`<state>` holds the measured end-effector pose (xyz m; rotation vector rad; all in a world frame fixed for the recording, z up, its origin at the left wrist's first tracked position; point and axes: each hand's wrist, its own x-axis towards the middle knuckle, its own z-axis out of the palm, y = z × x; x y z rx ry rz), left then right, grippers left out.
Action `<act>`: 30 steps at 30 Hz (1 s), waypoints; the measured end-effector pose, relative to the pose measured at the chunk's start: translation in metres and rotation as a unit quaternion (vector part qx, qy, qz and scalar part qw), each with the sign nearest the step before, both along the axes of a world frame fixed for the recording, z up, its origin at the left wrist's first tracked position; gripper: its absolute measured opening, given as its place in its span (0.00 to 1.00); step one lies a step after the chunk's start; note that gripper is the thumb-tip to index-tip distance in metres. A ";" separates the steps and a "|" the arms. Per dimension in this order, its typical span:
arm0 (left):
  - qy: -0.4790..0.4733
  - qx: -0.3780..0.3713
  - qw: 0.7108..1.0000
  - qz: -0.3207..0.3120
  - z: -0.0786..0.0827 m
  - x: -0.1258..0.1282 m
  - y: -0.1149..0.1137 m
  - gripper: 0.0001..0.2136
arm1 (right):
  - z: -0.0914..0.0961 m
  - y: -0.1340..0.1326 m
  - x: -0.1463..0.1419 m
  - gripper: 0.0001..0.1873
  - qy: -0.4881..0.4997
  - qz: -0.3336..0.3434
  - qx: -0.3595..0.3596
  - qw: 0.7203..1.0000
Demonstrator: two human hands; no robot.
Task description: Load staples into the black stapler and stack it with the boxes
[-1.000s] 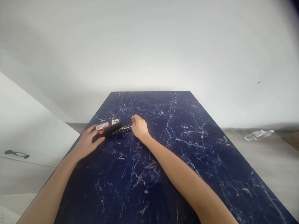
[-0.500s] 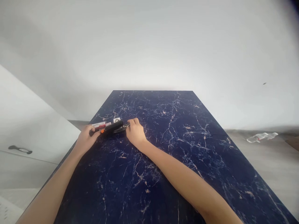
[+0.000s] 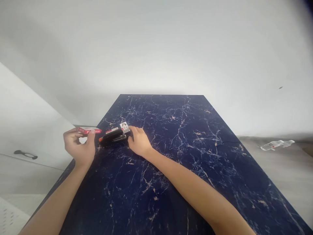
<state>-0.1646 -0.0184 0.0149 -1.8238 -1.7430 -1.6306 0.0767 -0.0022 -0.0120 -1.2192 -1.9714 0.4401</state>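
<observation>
My left hand (image 3: 81, 145) pinches a small red-and-white box (image 3: 89, 130) between thumb and fingers, above the table's left edge. Just right of it, a black stapler (image 3: 112, 136) with an orange end (image 3: 100, 139) lies on the dark blue marbled table (image 3: 171, 156). My right hand (image 3: 140, 142) is closed around the stapler's right end, though the fingers partly hide the grip. A small white box (image 3: 124, 126) with a dark picture stands against the stapler, close to my right fingertips. Behind the stapler, a pale label or packet (image 3: 111, 130) shows in part.
A pale wall (image 3: 156, 49) rises behind the table's far edge. To the left is a white cabinet front with a dark handle (image 3: 25, 154). A clear plastic bottle (image 3: 277, 145) lies on the floor at the right.
My left hand has moved left and lifted the red-and-white box from beside the stapler. The stapler has shifted left, with my right hand following slightly, and more of the white box shows.
</observation>
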 end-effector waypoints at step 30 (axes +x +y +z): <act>0.327 -0.089 0.938 -0.068 -0.004 0.047 -0.019 0.20 | 0.002 0.010 0.018 0.19 -0.175 -0.055 0.006 0.983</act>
